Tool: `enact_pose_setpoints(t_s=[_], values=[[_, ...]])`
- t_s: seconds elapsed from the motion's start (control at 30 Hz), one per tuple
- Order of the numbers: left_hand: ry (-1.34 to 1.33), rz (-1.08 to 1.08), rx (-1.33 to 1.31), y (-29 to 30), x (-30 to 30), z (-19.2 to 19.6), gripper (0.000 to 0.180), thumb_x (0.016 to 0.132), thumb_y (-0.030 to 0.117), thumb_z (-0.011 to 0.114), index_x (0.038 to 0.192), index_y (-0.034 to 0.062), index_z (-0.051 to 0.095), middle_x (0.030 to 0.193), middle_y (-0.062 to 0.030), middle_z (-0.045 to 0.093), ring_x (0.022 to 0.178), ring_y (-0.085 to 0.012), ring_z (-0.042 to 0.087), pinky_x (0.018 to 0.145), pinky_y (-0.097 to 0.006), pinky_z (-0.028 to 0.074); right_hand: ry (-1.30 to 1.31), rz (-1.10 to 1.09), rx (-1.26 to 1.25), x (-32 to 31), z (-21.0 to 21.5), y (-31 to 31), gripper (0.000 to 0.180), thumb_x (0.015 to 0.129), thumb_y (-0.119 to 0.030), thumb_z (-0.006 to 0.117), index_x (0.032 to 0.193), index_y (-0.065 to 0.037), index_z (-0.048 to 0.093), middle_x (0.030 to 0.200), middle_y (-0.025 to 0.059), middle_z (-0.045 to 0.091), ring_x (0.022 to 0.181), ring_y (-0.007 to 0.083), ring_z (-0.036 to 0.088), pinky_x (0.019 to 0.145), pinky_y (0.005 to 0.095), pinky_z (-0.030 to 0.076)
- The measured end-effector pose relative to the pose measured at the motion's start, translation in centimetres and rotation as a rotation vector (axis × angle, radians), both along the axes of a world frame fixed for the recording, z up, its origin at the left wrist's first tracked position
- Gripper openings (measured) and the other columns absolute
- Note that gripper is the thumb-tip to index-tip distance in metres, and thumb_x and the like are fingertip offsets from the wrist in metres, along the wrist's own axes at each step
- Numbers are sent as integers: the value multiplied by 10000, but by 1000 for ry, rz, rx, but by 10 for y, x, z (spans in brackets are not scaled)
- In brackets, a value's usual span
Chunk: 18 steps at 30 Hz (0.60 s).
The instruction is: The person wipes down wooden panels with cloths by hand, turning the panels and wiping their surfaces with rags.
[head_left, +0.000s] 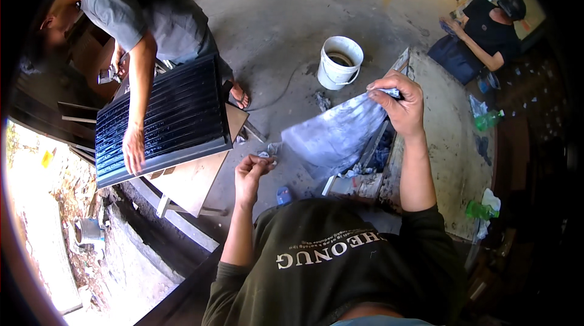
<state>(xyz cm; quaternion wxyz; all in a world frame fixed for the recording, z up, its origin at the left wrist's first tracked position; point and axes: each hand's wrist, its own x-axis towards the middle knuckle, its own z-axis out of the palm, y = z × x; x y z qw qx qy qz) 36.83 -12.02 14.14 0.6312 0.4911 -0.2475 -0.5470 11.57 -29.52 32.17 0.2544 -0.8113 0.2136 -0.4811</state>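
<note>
- 9 to 10 o'clock, clock set on mid-view: black slatted panel [167,113] is being worked by a co-worker [143,10]; one of that person's hands [134,149] is placed at its lower edge.
- 8 o'clock, near centre: left hand [246,181], own. Thumb and fingertips are pressed together; a small pale scrap [263,154] looks pinched there, kind can't be told.
- 3 o'clock, near centre: thin blue-white sheet [340,134], the thing being handled. Cloth or film can't be told. Hung in the air by one corner; its left end is blurred, loose, near the left hand but apart.
- Step, as judged: sheet held out and opened up, one-handed.
- Next move, as judged: a second grip on the loose end is called for. Left fingertips would need to be freed of the scrap first; limp sheet could fold or slip.
- 1 o'clock: white bucket [325,73], stood on the floor beyond the sheet.
- 4 o'clock: crumpled rags [382,148], seen just past the sheet's lower right edge.
- 2 o'clock: right hand [403,104], own. Sheet corner is clamped between thumb and fingers.
- 3 o'clock: worn bench [447,156], with green bottles [486,120] along its far side.
- 2 o'clock, at the rim: second co-worker [486,34], seated, well apart.
</note>
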Motion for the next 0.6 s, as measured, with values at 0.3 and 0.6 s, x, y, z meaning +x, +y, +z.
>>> enact_pose_setpoints(t_s=[0.3, 0.6], values=[[-856, -127, -486, -62, -28, 85, 757, 619, 177, 812, 1283, 60, 470, 1313, -167, 467, 1291, -331, 381, 1045, -422, 322, 249, 237, 272, 44, -1, 17, 177, 711, -77, 775, 846, -21, 675, 842, 70, 698, 790, 117, 657, 706, 254, 503], [-281, -721, -97, -46, 26, 46, 231, 754, 15, 724, 952, 6, 604, 865, 3, 617, 827, -70, 544, 748, -214, 423, 225, 41, 643, -10, -81, -31, 173, 750, -94, 753, 847, -24, 628, 756, -21, 609, 707, 43, 531, 632, 207, 417]])
